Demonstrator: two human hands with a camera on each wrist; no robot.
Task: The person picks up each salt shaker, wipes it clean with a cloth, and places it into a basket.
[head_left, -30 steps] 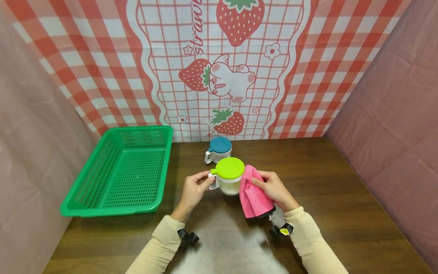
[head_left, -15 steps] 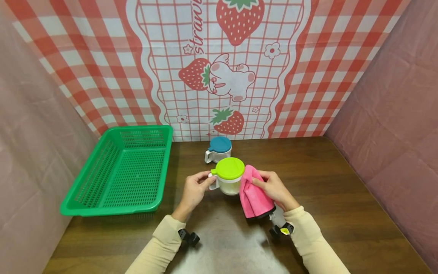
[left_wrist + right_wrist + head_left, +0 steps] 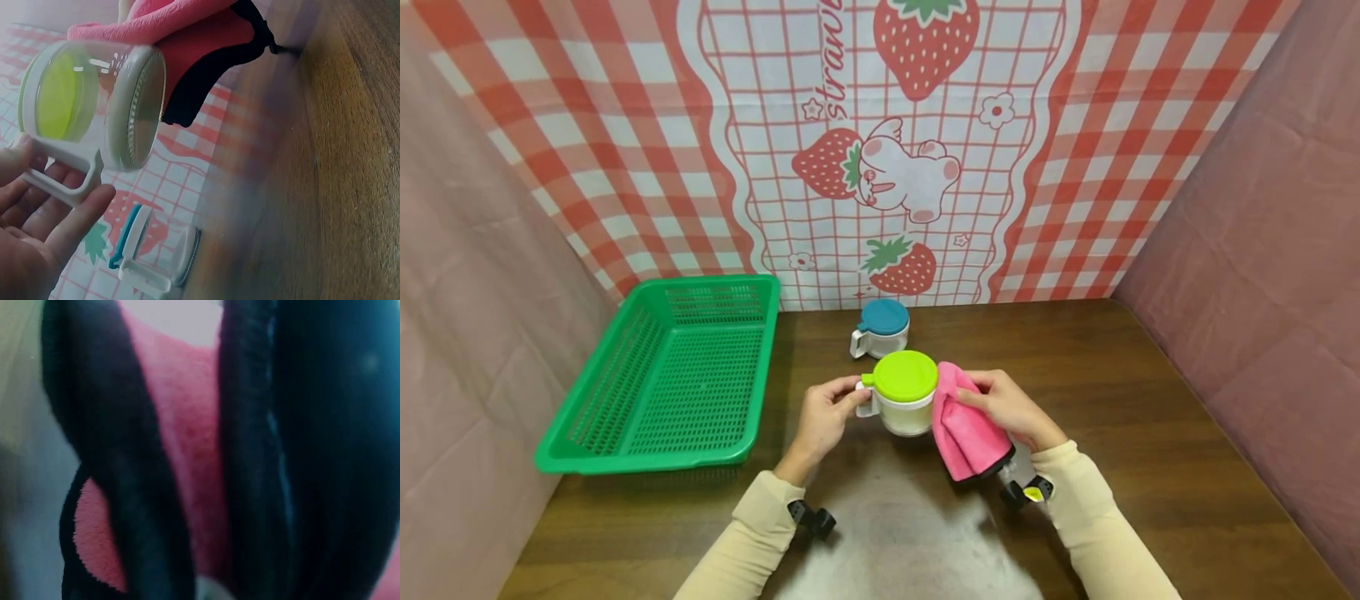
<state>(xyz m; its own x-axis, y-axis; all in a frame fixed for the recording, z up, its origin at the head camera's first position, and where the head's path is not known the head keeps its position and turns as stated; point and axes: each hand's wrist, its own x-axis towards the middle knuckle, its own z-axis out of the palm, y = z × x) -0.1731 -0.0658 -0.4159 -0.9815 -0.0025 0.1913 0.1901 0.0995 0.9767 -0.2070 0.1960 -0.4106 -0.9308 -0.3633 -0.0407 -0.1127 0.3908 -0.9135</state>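
A clear jar with a lime-green lid and a white handle is held up off the table. My left hand pinches that handle between thumb and fingers, as the left wrist view also shows. In my right hand is a pink cloth with a black edge, gripped between thumb and fingers. The cloth lies against the right side of the jar and hangs down below the hand. Its dark-edged folds fill most of the right wrist view, hiding the fingers there.
Behind the held jar stands a similar jar with a blue lid, its handle towards the left. A green plastic basket sits at the left on the brown wooden table. A checked strawberry-print cloth hangs along the back.
The green-lidded jar has dropped slightly and tipped a little towards me. My right hand and the pink cloth have shifted slightly to the right; my left hand keeps its hold.
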